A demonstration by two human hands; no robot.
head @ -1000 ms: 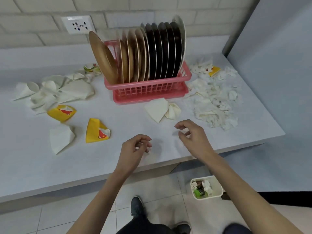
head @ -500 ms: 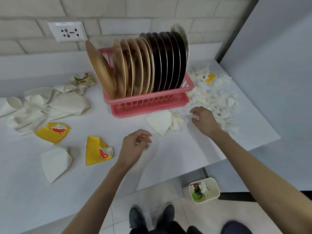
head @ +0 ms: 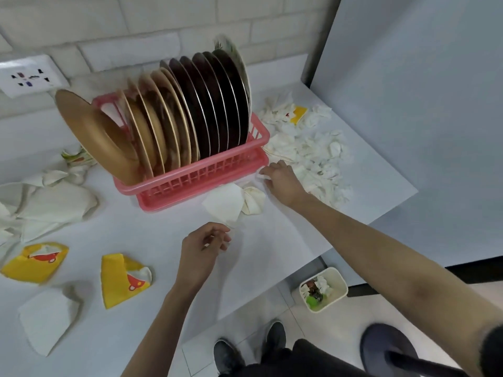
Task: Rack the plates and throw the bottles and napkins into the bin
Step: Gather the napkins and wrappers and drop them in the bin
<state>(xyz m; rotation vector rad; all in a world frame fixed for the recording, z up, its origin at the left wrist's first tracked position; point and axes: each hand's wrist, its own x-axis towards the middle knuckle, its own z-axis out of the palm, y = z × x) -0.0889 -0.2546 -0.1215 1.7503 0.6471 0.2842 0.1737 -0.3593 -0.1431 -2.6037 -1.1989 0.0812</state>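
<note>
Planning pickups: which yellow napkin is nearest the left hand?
The yellow napkin just left of the left hand; one lies further left, another in the right-hand pile.

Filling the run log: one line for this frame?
plates: racked | right hand: at napkins | left hand: empty | bin: on floor

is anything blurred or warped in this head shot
Head view: the wide lens bows the white table's edge and the white brick wall's joints; motion blur smears the white wall socket and the patterned plate rearmost in the pink plastic rack; soft light, faint shadows.
</note>
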